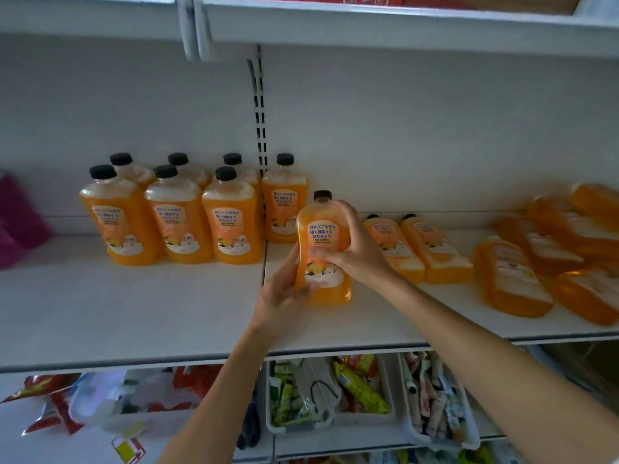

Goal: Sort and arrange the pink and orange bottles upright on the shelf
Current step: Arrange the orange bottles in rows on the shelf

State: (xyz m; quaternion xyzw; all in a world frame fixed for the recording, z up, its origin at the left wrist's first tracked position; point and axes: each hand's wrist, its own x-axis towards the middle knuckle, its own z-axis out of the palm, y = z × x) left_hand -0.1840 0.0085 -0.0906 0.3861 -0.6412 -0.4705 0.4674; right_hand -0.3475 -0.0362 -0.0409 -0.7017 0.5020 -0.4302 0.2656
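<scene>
One orange bottle [323,236], black cap up, is held upright over the shelf [134,313], near its middle seam; whether its base touches the shelf cannot be told. The left hand [284,289] grips its lower part, and the right hand [351,249] wraps the waist, fingers [321,255] curled across the label. To the left stand seven orange bottles [231,219]: three in front, four behind. Just beside the right hand lie two bottles [435,249] flat, caps toward the wall. Farther right is a heap [512,279] of at least five more lying bottles, blurred. A pink thing [16,216] shows at the left edge. Below the shelf, two white bins [368,420] hold packets.
</scene>
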